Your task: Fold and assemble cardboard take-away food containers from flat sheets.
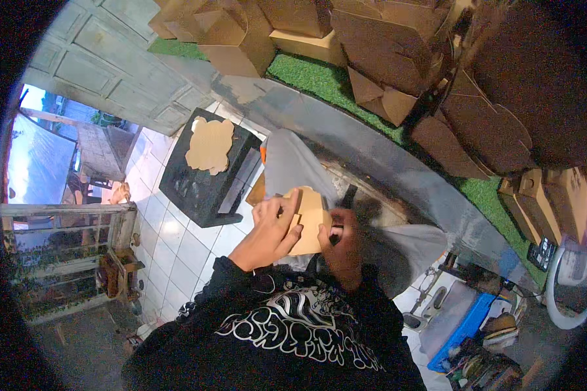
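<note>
A light-brown cardboard cutout (pixel 314 217) with a wavy outline is held over my lap, between my two hands. My left hand (pixel 270 229) is closed at its left side, the index finger laid along the surface and the thumb pressed near a small raised tan strip (pixel 295 223). Whether that strip is a flap or a separate piece, I cannot tell. At the right edge my right hand (pixel 343 242) grips the cutout, thumb on top and fingers curled. Something small and dark with a pale part shows by those fingers, too blurred to name.
On a black stool (pixel 205 189) ahead to the left lie similar cardboard cutouts (pixel 210 144). A raised ledge with green turf (pixel 313 77) carries many folded cardboard boxes (pixel 398 52). To the right are a blue-edged container (pixel 460 332) and a white fan (pixel 557 293). White tiles cover the floor.
</note>
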`<state>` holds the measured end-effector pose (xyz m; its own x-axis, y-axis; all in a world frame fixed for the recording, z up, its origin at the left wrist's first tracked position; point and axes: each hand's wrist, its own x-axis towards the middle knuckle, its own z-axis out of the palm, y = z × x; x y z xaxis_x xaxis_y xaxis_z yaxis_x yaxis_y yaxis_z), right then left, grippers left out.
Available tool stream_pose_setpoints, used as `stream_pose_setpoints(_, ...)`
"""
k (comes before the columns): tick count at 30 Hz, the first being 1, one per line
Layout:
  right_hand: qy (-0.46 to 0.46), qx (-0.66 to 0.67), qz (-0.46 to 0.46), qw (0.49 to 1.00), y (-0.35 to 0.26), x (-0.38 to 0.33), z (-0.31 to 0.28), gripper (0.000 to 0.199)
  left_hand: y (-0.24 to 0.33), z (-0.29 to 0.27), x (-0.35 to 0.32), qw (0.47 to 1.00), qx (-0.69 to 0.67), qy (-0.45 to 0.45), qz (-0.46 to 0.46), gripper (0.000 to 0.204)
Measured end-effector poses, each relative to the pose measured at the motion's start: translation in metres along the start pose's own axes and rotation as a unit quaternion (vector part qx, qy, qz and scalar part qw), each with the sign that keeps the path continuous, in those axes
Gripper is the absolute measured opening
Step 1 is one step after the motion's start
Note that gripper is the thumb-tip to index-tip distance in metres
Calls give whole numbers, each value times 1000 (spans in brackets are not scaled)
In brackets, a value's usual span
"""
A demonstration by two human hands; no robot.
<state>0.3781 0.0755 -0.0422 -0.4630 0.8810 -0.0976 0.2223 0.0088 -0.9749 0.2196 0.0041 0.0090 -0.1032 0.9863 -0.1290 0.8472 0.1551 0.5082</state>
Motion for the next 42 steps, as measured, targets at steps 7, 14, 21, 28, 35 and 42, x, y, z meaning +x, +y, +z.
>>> stream_pose_setpoints(7,8,19,31,999,2,0,-5,33,-1,-1,2,989,-96,108,8,43)
stream_pose_setpoints(14,12,-29,-17,999,7,-5,-2,33,7,-8,-1,997,12,70,33,33)
stream_pose_setpoints(21,39,-37,-60,997,8,-9,1,35,10,-12,0,996,35,55,60,32)
stream_pose_setpoints(28,40,-68,-67,995,6,-9,1,36,11,-17,0,996,53,22,69,34)
stream_pose_setpoints(35,62,-78,-90,991,15,-10,4,36,13,-18,1,996,62,17,64,32)
stream_pose_setpoints(42,44,-36,-65,996,14,-10,3,31,8,-21,1,997,12,-13,74,34)
